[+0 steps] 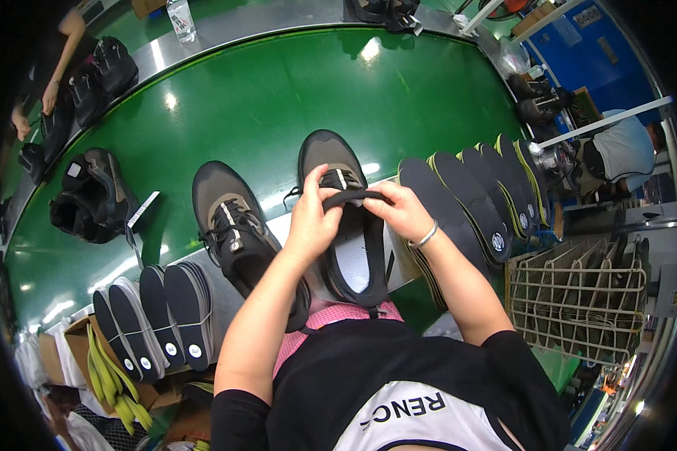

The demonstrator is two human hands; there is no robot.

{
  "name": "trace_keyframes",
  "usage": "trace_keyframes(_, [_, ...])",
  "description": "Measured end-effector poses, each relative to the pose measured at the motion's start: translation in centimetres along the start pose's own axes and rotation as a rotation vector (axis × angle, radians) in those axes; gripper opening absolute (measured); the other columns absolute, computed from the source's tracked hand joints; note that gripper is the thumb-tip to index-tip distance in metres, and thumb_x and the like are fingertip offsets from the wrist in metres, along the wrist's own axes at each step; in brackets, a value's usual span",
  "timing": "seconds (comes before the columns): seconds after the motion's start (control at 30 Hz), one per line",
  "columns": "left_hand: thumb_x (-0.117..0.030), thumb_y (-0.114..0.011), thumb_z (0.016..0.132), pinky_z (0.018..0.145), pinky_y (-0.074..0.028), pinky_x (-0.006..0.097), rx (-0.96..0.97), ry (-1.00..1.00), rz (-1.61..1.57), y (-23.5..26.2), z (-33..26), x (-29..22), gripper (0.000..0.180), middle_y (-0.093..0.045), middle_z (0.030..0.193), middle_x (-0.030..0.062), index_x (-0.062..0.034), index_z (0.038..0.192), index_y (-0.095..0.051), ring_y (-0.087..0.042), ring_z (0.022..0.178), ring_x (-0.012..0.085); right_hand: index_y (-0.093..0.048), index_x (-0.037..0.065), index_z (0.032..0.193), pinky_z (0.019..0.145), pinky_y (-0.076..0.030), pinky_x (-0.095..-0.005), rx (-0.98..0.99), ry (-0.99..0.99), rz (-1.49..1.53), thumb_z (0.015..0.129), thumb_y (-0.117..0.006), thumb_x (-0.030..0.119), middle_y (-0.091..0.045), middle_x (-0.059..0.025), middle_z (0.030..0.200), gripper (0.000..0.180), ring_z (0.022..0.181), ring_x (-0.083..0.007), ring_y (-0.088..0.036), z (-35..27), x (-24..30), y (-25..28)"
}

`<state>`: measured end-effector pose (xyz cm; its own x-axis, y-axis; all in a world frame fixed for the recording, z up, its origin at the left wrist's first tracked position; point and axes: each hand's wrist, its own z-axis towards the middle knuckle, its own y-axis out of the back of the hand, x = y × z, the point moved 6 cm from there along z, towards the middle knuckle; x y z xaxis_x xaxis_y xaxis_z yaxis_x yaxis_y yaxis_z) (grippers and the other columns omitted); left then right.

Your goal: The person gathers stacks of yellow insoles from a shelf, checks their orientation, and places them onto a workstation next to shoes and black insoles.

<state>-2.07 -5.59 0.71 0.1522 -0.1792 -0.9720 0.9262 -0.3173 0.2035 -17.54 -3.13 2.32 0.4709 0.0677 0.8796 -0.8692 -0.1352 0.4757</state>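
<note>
Pinching the padded black tongue (356, 195) of a brown-and-black shoe (347, 222) from both sides: on the shoe's left with the left hand (314, 214), by thumb and fingers pressed on the tongue; on its right with the right hand (405, 214), likewise pinching the tongue, and wearing a bracelet (425, 234). Placed at the near edge of a green worktable (278, 98), pointing toe-first away from the body, showing a pale footbed (353, 263) inside. Backed at the shoe's heel by pink checked cloth (338, 312). Joined just left of the shoe by a laced one of similar look (229, 214). Flanked near its right by dark insoles with yellow-green edges (451, 199), farther left by banded black insole stacks (188, 308) and dark footwear (101, 199). Bordered well to its right by a wire rack (579, 282).
</note>
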Motion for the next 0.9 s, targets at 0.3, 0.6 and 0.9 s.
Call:
trace_keyframes(0.3, [-0.004, -0.056, 0.077, 0.079, -0.041, 0.025, 0.062, 0.383, -0.612, -0.8, 1.6, 3.8, 0.055, -0.057, 0.096, 0.0117, 0.0026, 0.123, -0.028, -0.054, 0.089, 0.015, -0.059, 0.001, 0.088, 0.068, -0.04, -0.0205, 0.04, -0.409, 0.755, 0.083, -0.055, 0.027, -0.059, -0.001, 0.081, 0.027, 0.074, -0.0067, -0.052, 2.7, -3.9, -3.1])
trace_keyframes(0.6, [-0.002, -0.058, 0.075, 0.08, -0.041, 0.026, 0.028, 0.419, -0.665, -0.6, 1.1, 3.7, 0.056, -0.058, 0.096, 0.0122, 0.0024, 0.122, -0.028, -0.055, 0.089, 0.0154, -0.057, -0.001, 0.092, 0.07, -0.042, -0.0216, 0.008, -0.265, 0.49, 0.073, -0.067, 0.03, -0.058, -0.0023, 0.084, 0.038, 0.077, -0.0074, -0.052, 2.4, -2.6, -2.9])
trace_keyframes(0.9, [-0.002, -0.061, 0.074, 0.08, -0.041, 0.026, 0.056, 0.395, -0.706, -0.6, 0.8, 3.5, 0.058, -0.059, 0.091, 0.0102, -0.0006, 0.121, -0.027, -0.055, 0.086, 0.0141, -0.059, 0.0, 0.092, 0.076, -0.041, -0.0223, 0.111, -0.418, 0.64, 0.071, -0.067, 0.017, -0.061, -0.0031, 0.086, 0.028, 0.08, -0.0086, -0.055, 2.6, -2.7, -3.0])
